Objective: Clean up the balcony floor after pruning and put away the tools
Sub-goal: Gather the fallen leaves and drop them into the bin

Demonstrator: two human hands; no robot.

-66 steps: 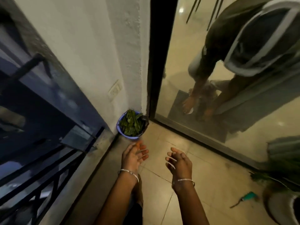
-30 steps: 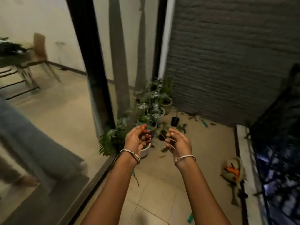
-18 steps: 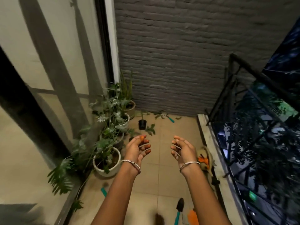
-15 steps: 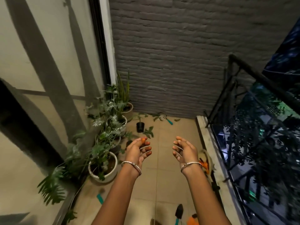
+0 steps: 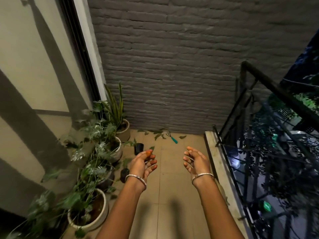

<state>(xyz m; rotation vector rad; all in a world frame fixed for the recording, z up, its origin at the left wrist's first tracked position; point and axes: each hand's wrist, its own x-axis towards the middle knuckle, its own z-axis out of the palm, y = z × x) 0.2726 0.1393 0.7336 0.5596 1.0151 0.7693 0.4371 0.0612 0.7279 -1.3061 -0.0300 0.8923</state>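
Teal-handled, a small rake (image 5: 172,138) lies on the balcony floor (image 5: 172,178) near the grey brick wall (image 5: 172,66), among cut leaves (image 5: 158,135). It is well ahead of a person whose left hand (image 5: 143,163) and right hand (image 5: 196,161) hang raised and empty, each grip released, fingers loosely curled. Potted plants (image 5: 96,152) line the glass door (image 5: 34,66) at left; a dark railing (image 5: 259,100) closes the right. The step in hand looks like the approach to the far clippings. The next move likely calls for crouching by the wall to gather the leaves and lift the rake.
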